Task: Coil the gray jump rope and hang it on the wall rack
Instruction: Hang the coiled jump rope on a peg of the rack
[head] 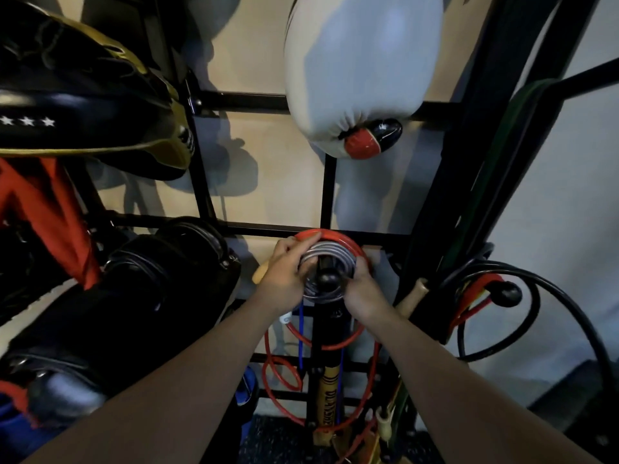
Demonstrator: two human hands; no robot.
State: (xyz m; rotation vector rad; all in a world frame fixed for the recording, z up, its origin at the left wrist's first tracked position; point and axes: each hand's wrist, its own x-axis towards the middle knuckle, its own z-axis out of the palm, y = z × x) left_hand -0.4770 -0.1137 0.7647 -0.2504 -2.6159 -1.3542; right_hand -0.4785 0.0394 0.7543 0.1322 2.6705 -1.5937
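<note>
The gray jump rope (330,254) is wound into a tight coil of several loops. It encircles a black ball-tipped peg (329,278) that sticks out from the black wall rack (268,228). My left hand (284,274) grips the coil's left side. My right hand (363,289) holds its right and lower edge. A red rope (338,236) loops over the same peg behind the gray coil, and its strands hang down below my hands.
A white boxing glove (355,72) hangs above the peg. Black and gold pads (83,105) and black gloves (134,296) fill the rack's left side. A black cable (569,316) and a second ball peg (507,294) sit to the right. A yellow-handled item (326,396) hangs below.
</note>
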